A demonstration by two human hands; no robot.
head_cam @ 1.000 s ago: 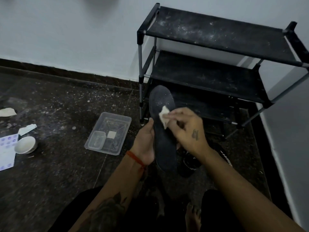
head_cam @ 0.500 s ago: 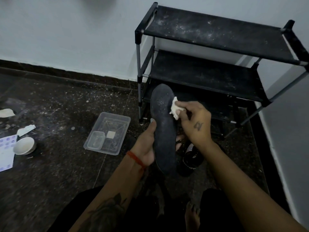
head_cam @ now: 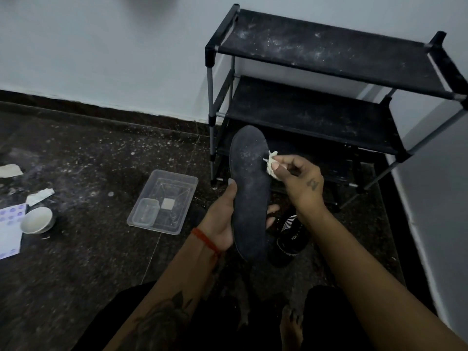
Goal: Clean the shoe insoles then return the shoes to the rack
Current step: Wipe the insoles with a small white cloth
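Observation:
A dark insole (head_cam: 249,188), dusted with pale specks near its toe, stands upright in front of me. My left hand (head_cam: 222,219) grips its lower half, thumb on the front and fingers behind. My right hand (head_cam: 298,181) pinches a small crumpled white wipe (head_cam: 271,163) at the insole's upper right edge. A black shoe (head_cam: 288,239) with white stripes lies on the floor behind the insole, partly hidden. The black shoe rack (head_cam: 329,107) stands against the wall with dusty shelves and no shoes visible on them.
A clear plastic tray (head_cam: 174,186) holding a smaller container and a small square lies on the dark floor to the left. Further left sit a white bowl (head_cam: 36,220), a printed sheet (head_cam: 10,231) and torn wrappers (head_cam: 39,196). My bare foot (head_cam: 291,328) is at the bottom.
My right hand has slid the wipe from the middle of the insole up and right to its upper edge. The left hand keeps holding the insole.

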